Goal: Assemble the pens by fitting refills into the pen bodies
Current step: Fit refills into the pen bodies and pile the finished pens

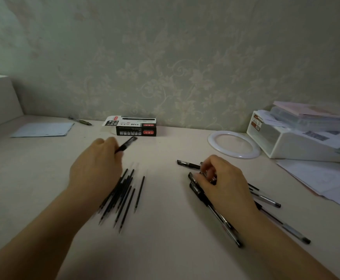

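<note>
**Light, Slick Parts: Pinch Them Mid-Shaft**

The left hand (96, 164), left of centre, had its fingers curled round a black pen piece (126, 145) whose far end poked up toward the box (133, 127); blur hid whether it was a cap, a body or a whole pen. The right hand (219, 178), right of centre, was bent over the bodies (215, 213), fingertips down among them, seemingly pinching one, though I couldn't tell for sure.

Just under the left hand lay the refills (124, 196), a loose fan of thin dark rods, one stray a little to the right. Bodies spread toward the lower right, clear barrels with black ends; one more (188, 164) lay just above the right hand.

My read: everything weighed next to nothing. Refills looked stiff but thin, apt to roll, best pinched mid-shaft, away from the tip. Barrels seemed smooth and slippery, so grip near the dark sleeve.

Beyond, toward the upper right, sat a white ring (234, 144).
</note>
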A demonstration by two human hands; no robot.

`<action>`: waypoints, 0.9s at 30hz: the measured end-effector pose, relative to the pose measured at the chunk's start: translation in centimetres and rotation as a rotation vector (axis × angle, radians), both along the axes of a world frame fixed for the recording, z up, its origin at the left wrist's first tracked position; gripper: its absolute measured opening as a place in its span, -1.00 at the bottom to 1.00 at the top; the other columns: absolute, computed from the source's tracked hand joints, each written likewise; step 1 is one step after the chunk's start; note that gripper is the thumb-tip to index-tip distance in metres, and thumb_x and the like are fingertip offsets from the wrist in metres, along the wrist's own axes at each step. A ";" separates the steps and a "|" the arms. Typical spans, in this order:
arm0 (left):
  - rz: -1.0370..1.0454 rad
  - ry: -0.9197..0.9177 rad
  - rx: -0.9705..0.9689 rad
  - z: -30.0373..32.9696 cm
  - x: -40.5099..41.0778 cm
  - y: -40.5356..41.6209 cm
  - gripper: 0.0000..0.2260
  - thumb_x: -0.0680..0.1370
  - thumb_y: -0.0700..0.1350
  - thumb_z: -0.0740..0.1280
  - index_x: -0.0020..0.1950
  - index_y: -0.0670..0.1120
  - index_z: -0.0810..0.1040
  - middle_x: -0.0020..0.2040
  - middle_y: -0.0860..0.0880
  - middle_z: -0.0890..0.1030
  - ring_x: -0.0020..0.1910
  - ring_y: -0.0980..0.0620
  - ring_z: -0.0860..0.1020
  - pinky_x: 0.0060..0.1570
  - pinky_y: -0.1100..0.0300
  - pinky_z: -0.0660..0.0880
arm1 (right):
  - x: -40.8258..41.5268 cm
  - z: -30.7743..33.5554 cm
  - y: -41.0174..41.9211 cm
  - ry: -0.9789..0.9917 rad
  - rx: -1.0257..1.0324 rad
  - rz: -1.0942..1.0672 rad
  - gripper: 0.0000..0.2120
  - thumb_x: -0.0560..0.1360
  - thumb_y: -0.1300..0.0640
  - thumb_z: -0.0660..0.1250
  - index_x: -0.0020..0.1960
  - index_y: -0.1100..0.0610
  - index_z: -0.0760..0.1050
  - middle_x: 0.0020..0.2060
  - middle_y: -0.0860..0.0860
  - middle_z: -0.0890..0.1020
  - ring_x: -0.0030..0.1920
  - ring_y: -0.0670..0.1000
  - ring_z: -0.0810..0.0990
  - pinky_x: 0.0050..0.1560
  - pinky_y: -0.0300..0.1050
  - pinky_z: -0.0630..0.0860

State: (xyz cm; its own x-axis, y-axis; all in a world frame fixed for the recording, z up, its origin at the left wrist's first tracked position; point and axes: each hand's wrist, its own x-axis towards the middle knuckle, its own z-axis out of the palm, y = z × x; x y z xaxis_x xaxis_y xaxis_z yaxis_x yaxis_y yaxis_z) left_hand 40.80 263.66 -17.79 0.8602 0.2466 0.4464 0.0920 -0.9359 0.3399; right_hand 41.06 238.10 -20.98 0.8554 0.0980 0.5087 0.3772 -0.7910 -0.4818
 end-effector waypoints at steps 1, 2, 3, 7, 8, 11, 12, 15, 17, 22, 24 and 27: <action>0.060 0.079 0.022 -0.1 0.1 0.9 -0.85 0.61 -0.03 0.20 0.02 -0.09 0.48 -0.14 -0.03 0.45 -0.19 -0.04 0.47 -0.19 0.05 0.46 | 0.0 0.0 0.0 0.019 -0.010 -0.010 -0.84 0.48 -0.01 0.42 -0.17 -0.02 0.46 -0.33 -0.12 0.49 -0.27 -0.12 0.47 -0.26 -0.21 0.43; 0.092 0.144 0.034 -0.2 0.3 1.6 -0.84 0.60 -0.04 0.19 0.01 -0.11 0.48 -0.14 -0.06 0.46 -0.17 -0.07 0.48 -0.14 0.02 0.50 | -0.1 0.0 0.0 0.036 -0.030 -0.018 -0.83 0.48 -0.02 0.42 -0.20 -0.02 0.47 -0.35 -0.12 0.47 -0.29 -0.12 0.46 -0.29 -0.24 0.39; 0.108 0.187 0.038 -0.3 0.4 2.2 -0.84 0.60 -0.06 0.18 -0.01 -0.13 0.48 -0.15 -0.08 0.46 -0.15 -0.09 0.49 -0.10 0.01 0.51 | -0.1 0.1 0.0 0.052 -0.055 -0.026 -0.81 0.47 -0.04 0.42 -0.22 -0.02 0.48 -0.37 -0.13 0.46 -0.32 -0.13 0.44 -0.32 -0.27 0.34; 0.145 0.326 0.046 -0.8 0.5 2.9 -0.82 0.57 -0.13 0.18 -0.23 -0.09 0.37 -0.25 -0.06 0.43 -0.20 -0.10 0.47 -0.21 0.09 0.41 | -0.3 0.2 0.2 0.124 -0.132 -0.047 -0.79 0.43 -0.10 0.43 -0.27 -0.04 0.49 -0.38 -0.13 0.43 -0.35 -0.16 0.42 -0.37 -0.33 0.25; 0.160 0.364 0.045 -0.8 0.4 2.9 -0.80 0.56 -0.15 0.18 -0.27 -0.08 0.33 -0.27 -0.06 0.42 -0.23 -0.09 0.46 -0.22 0.10 0.39 | -0.4 0.2 0.3 0.144 -0.141 -0.047 -0.78 0.43 -0.11 0.44 -0.28 -0.04 0.50 -0.38 -0.13 0.43 -0.34 -0.16 0.42 -0.37 -0.32 0.24; 0.193 0.440 0.048 -1.0 0.4 3.0 -0.80 0.55 -0.16 0.19 -0.27 -0.06 0.29 -0.26 -0.06 0.42 -0.30 -0.02 0.41 -0.23 0.12 0.37 | -0.6 0.1 0.2 0.181 -0.169 -0.058 -0.78 0.42 -0.14 0.45 -0.27 -0.04 0.51 -0.38 -0.15 0.43 -0.35 -0.19 0.42 -0.40 -0.32 0.21; 0.193 0.459 0.054 -1.1 0.5 3.0 -0.80 0.55 -0.15 0.19 -0.27 -0.06 0.28 -0.25 -0.05 0.42 -0.30 -0.01 0.41 -0.23 0.12 0.37 | -0.6 0.1 0.2 0.184 -0.182 -0.058 -0.78 0.42 -0.13 0.45 -0.25 -0.03 0.52 -0.37 -0.15 0.43 -0.35 -0.19 0.42 -0.40 -0.32 0.21; 0.160 0.490 0.049 -1.3 0.6 3.1 -0.79 0.56 -0.11 0.20 -0.26 -0.05 0.29 -0.23 -0.05 0.42 -0.21 -0.06 0.46 -0.18 0.12 0.40 | -0.6 0.2 0.2 0.177 -0.226 -0.065 -0.79 0.43 -0.12 0.44 -0.22 -0.02 0.53 -0.33 -0.14 0.45 -0.30 -0.17 0.43 -0.37 -0.31 0.21; 0.152 0.490 0.047 -1.4 0.7 3.1 -0.79 0.57 -0.09 0.20 -0.25 -0.05 0.29 -0.23 -0.04 0.42 -0.17 -0.08 0.47 -0.17 0.12 0.40 | -0.7 0.1 0.3 0.162 -0.267 -0.070 -0.79 0.44 -0.13 0.42 -0.18 -0.01 0.52 -0.27 -0.13 0.47 -0.23 -0.12 0.46 -0.30 -0.25 0.30; 0.171 0.482 0.046 -1.6 1.0 3.3 -0.80 0.58 -0.07 0.18 -0.24 -0.04 0.29 -0.24 -0.02 0.38 -0.14 -0.08 0.46 -0.15 0.11 0.37 | -0.8 0.5 0.2 0.162 -0.296 -0.073 -0.78 0.45 -0.15 0.40 -0.14 -0.01 0.50 -0.23 -0.14 0.44 -0.18 -0.08 0.47 -0.20 -0.19 0.37; 0.161 0.484 0.045 -1.7 1.1 3.4 -0.82 0.59 -0.03 0.17 -0.18 -0.05 0.32 -0.22 -0.02 0.38 -0.11 -0.08 0.46 -0.13 0.12 0.38 | -0.8 0.6 0.3 0.166 -0.303 -0.072 -0.77 0.45 -0.16 0.40 -0.16 -0.01 0.52 -0.21 -0.13 0.44 -0.18 -0.08 0.48 -0.19 -0.19 0.39; 0.155 0.475 0.048 -1.7 1.0 3.2 -0.82 0.60 0.02 0.16 -0.09 -0.07 0.35 -0.22 -0.01 0.37 -0.11 -0.07 0.45 -0.13 0.11 0.38 | -0.9 0.5 0.8 0.161 -0.321 -0.065 -0.74 0.46 -0.16 0.38 -0.21 0.02 0.55 -0.19 -0.11 0.49 -0.18 -0.08 0.49 -0.21 -0.18 0.35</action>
State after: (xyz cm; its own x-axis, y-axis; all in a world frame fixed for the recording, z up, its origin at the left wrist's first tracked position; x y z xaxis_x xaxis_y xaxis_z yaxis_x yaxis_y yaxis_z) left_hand 41.85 266.88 -19.45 0.9261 0.3761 0.0284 0.3650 -0.9127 0.1836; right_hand 40.12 238.85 -20.46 0.9317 0.1735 0.3191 0.2604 -0.9315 -0.2539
